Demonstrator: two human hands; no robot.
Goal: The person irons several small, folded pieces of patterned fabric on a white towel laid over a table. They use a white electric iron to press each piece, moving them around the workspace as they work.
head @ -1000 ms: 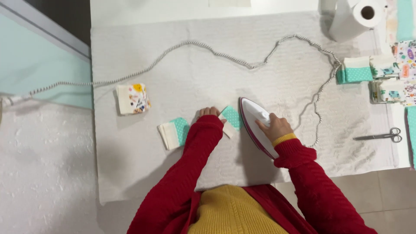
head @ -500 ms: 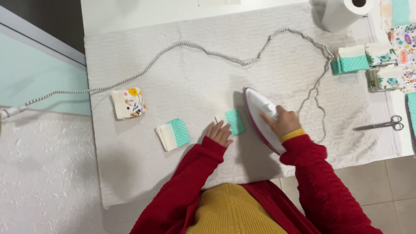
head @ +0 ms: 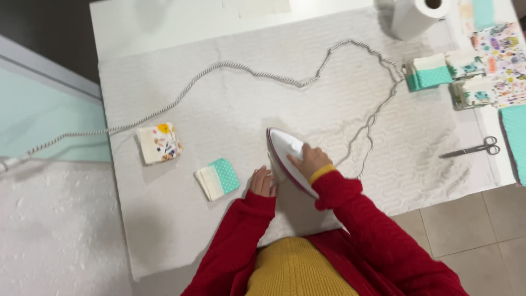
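White iron [head: 286, 156] with a pink edge rests on the padded surface [head: 230, 104], right hand [head: 310, 160] closed around its handle. Left hand [head: 263, 182] lies flat, holding nothing, just beside the iron. Teal-and-cream folded cloth [head: 217, 178] lies near the left hand.

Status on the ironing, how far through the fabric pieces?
Looks done: two folded pieces, a floral one and a teal-and-cream one, set aside on the pad's left. In hand: the right hand holds the iron; the left hand rests beside it. Left: stacks at far right.
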